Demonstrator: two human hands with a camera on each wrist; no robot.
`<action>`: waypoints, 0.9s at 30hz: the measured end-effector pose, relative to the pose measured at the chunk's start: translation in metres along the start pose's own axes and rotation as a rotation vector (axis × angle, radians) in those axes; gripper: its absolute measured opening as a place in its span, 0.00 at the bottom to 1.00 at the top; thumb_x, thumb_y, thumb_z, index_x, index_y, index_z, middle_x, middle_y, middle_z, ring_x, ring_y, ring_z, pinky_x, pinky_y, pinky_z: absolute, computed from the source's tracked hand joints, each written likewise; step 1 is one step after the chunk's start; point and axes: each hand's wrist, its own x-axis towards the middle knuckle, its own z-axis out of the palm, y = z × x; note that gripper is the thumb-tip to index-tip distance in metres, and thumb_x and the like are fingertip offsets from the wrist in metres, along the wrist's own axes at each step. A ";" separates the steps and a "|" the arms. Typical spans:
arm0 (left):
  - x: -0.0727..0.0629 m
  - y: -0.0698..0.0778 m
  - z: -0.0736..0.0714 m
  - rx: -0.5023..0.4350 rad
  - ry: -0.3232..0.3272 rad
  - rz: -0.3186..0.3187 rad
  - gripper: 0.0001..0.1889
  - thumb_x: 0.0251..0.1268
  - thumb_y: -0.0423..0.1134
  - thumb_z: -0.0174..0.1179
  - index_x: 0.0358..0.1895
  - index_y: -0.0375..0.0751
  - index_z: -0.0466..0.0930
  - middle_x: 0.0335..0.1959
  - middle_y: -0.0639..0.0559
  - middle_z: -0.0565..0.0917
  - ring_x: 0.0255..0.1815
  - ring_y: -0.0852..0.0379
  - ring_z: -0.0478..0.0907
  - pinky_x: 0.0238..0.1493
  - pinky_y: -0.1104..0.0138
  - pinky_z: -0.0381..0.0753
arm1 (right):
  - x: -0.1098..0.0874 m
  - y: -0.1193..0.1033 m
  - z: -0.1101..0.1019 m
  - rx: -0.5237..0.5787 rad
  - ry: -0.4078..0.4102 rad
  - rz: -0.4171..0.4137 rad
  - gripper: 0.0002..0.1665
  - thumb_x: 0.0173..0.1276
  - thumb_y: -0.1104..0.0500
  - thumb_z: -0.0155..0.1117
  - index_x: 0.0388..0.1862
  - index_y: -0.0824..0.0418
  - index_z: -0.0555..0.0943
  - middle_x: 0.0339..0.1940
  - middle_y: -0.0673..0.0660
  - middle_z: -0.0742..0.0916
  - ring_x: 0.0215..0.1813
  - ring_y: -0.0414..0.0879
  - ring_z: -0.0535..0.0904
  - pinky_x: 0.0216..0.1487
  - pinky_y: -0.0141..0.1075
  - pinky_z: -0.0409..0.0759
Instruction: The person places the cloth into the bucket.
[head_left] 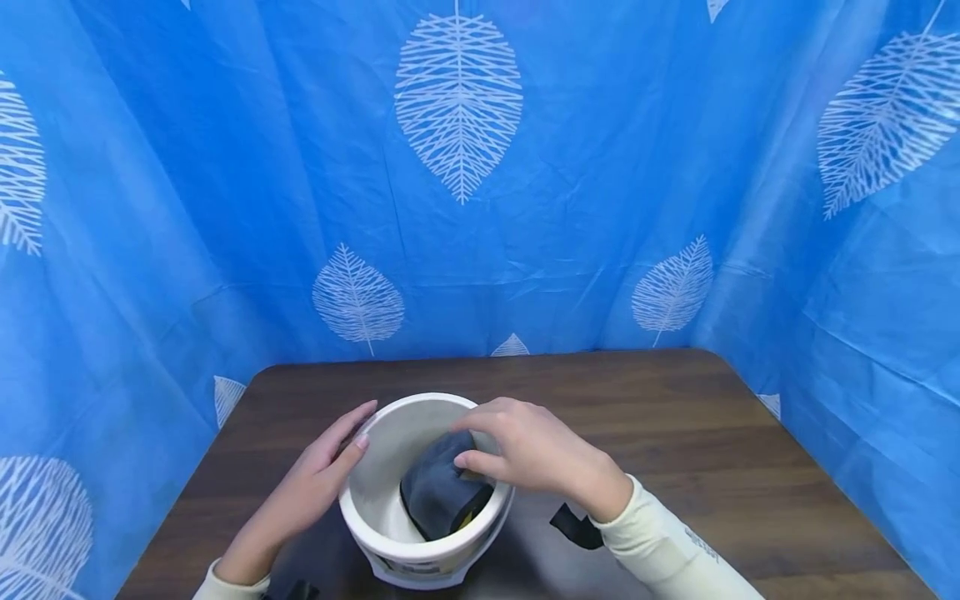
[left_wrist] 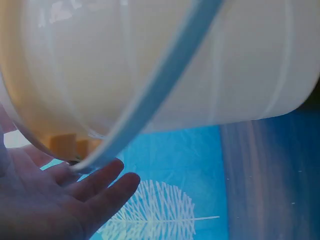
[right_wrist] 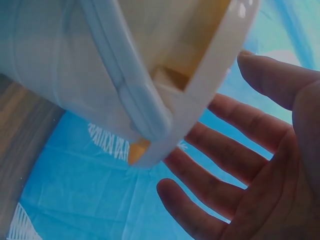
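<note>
A white bucket (head_left: 427, 551) stands near the front of the table. Inside it lies a dark grey, rounded thing (head_left: 435, 492) with a small yellow patch; its kind is unclear. My left hand (head_left: 311, 479) is at the bucket's left rim, fingers extended. In the left wrist view its fingertips are by the end of the bucket's handle (left_wrist: 160, 90). Over the right rim reaches my right hand (head_left: 525, 446), its thumb in front of the dark thing in the head view. The right wrist view shows that hand's fingers (right_wrist: 235, 152) spread loosely beside the rim, gripping nothing.
The bucket rests on a dark wood-grain table (head_left: 637, 433) with rounded far corners. Blue curtains (head_left: 570, 167) with white leaf prints hang behind and on both sides. A black strap (head_left: 576, 527) shows by the right wrist.
</note>
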 end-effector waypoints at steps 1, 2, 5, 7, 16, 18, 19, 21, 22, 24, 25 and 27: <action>0.001 0.001 -0.001 0.007 -0.003 0.010 0.27 0.83 0.43 0.47 0.77 0.35 0.60 0.77 0.36 0.64 0.76 0.36 0.62 0.67 0.42 0.68 | 0.000 0.001 0.000 0.000 0.005 0.004 0.20 0.71 0.46 0.68 0.58 0.52 0.86 0.55 0.46 0.87 0.59 0.44 0.81 0.60 0.43 0.80; 0.003 0.002 -0.002 0.017 -0.007 0.020 0.27 0.83 0.43 0.47 0.77 0.34 0.61 0.76 0.36 0.64 0.76 0.36 0.62 0.68 0.41 0.67 | 0.000 0.001 0.000 -0.002 0.007 0.007 0.20 0.72 0.46 0.68 0.58 0.52 0.85 0.56 0.46 0.87 0.59 0.44 0.81 0.60 0.44 0.80; 0.006 0.003 -0.002 0.040 -0.016 0.021 0.27 0.83 0.44 0.47 0.77 0.34 0.61 0.76 0.36 0.64 0.76 0.36 0.62 0.69 0.41 0.65 | -0.001 0.003 -0.001 -0.006 0.016 0.014 0.21 0.72 0.46 0.68 0.59 0.52 0.85 0.56 0.46 0.87 0.59 0.44 0.81 0.60 0.44 0.80; 0.007 0.003 -0.003 0.051 -0.016 0.012 0.27 0.83 0.44 0.47 0.77 0.34 0.61 0.76 0.36 0.65 0.75 0.36 0.62 0.70 0.40 0.64 | -0.001 0.004 -0.001 -0.011 0.026 0.008 0.21 0.72 0.46 0.68 0.59 0.52 0.85 0.56 0.46 0.87 0.59 0.45 0.81 0.60 0.44 0.80; 0.008 0.006 -0.005 0.128 -0.010 0.032 0.27 0.83 0.45 0.47 0.77 0.36 0.61 0.77 0.37 0.63 0.78 0.36 0.57 0.72 0.38 0.58 | -0.004 0.011 -0.001 -0.036 0.078 0.022 0.22 0.71 0.46 0.69 0.59 0.54 0.85 0.54 0.47 0.87 0.58 0.45 0.82 0.58 0.45 0.81; 0.008 0.008 -0.006 0.155 -0.005 0.033 0.28 0.83 0.46 0.48 0.77 0.36 0.62 0.78 0.37 0.62 0.78 0.35 0.56 0.72 0.37 0.57 | -0.004 0.012 -0.002 -0.039 0.086 0.024 0.23 0.71 0.46 0.69 0.59 0.55 0.84 0.54 0.48 0.87 0.58 0.46 0.82 0.58 0.46 0.81; 0.008 0.009 -0.006 0.170 -0.005 0.029 0.28 0.83 0.47 0.48 0.78 0.37 0.62 0.78 0.37 0.61 0.78 0.35 0.55 0.72 0.36 0.56 | -0.004 0.013 -0.002 -0.039 0.090 0.026 0.23 0.71 0.46 0.69 0.60 0.55 0.84 0.54 0.48 0.87 0.58 0.46 0.82 0.58 0.46 0.81; 0.008 0.010 -0.007 0.199 -0.002 0.025 0.29 0.83 0.47 0.48 0.78 0.37 0.62 0.79 0.37 0.60 0.78 0.34 0.55 0.72 0.35 0.56 | -0.005 0.014 -0.003 -0.042 0.103 0.024 0.24 0.70 0.46 0.70 0.60 0.56 0.84 0.54 0.49 0.87 0.58 0.47 0.82 0.58 0.46 0.81; 0.008 0.011 -0.007 0.214 -0.001 0.022 0.29 0.83 0.48 0.48 0.78 0.38 0.62 0.79 0.37 0.60 0.78 0.34 0.54 0.72 0.35 0.55 | -0.006 0.015 -0.003 -0.041 0.109 0.021 0.24 0.70 0.46 0.70 0.60 0.56 0.84 0.54 0.49 0.87 0.59 0.47 0.81 0.58 0.47 0.81; 0.008 0.012 -0.008 0.245 0.003 0.022 0.29 0.82 0.49 0.48 0.78 0.38 0.62 0.79 0.37 0.60 0.78 0.34 0.54 0.71 0.34 0.55 | -0.007 0.016 -0.004 -0.041 0.121 0.016 0.24 0.70 0.46 0.70 0.59 0.56 0.84 0.54 0.49 0.87 0.59 0.47 0.81 0.59 0.47 0.81; 0.008 0.012 -0.008 0.262 0.006 0.026 0.29 0.82 0.49 0.48 0.78 0.39 0.63 0.79 0.37 0.60 0.78 0.33 0.54 0.71 0.33 0.56 | -0.007 0.017 -0.004 -0.039 0.126 0.015 0.24 0.70 0.46 0.70 0.59 0.55 0.84 0.54 0.49 0.87 0.60 0.47 0.81 0.59 0.47 0.80; 0.008 0.013 -0.008 0.292 0.008 0.031 0.29 0.82 0.50 0.49 0.77 0.39 0.63 0.79 0.37 0.60 0.78 0.33 0.54 0.70 0.33 0.56 | -0.008 0.018 -0.004 -0.043 0.137 0.013 0.24 0.70 0.45 0.70 0.60 0.55 0.84 0.56 0.50 0.87 0.61 0.48 0.80 0.61 0.48 0.80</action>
